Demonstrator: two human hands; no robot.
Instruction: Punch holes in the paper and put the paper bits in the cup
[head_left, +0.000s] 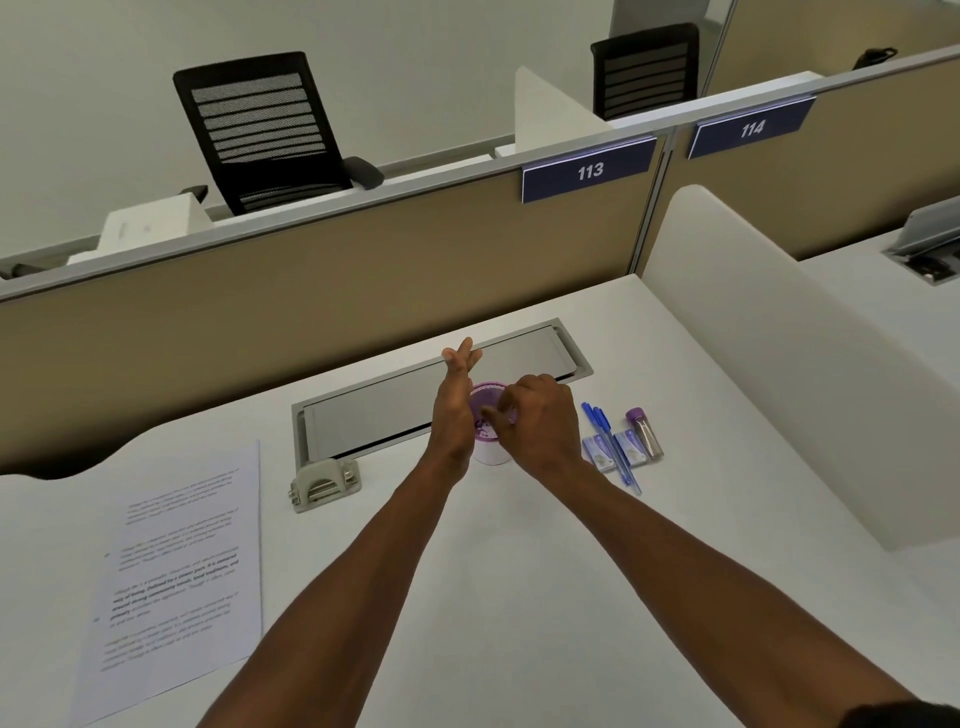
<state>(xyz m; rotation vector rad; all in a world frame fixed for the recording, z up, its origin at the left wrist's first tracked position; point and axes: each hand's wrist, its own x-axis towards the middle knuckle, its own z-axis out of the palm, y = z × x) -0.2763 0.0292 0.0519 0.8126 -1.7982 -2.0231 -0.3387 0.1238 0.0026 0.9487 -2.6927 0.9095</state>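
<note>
Step in hand: by my reading, brushing the punched paper bits off the palm into the cup (488, 441); the bits themselves are too small to make out.
Cup: white with a purple print, standing upright toward the far edge of the desk (519, 571), just in front of the grey cable hatch (395, 405), between the two hands.
Left hand (454, 410): held flat and on edge, fingers straight and together, gripping nothing, its palm turned toward the cup's mouth and touching or nearly touching its rim.
Right hand (540, 426): above the cup, fingers curled with the tips bunched over the opening; whether they pinch any bits I cannot tell.
Paper (176, 571): a printed sheet lying flat near the left edge of the desk, well apart from the cup.
Hole punch (324, 483): grey, resting between the paper and the cup, untouched.
Doing it well: keep the flat palm tilted over the mouth, sweep downward with the fingertips, and avoid nudging the light cup.
Risk: bits clinging to skin or scattering onto the desk.
</note>
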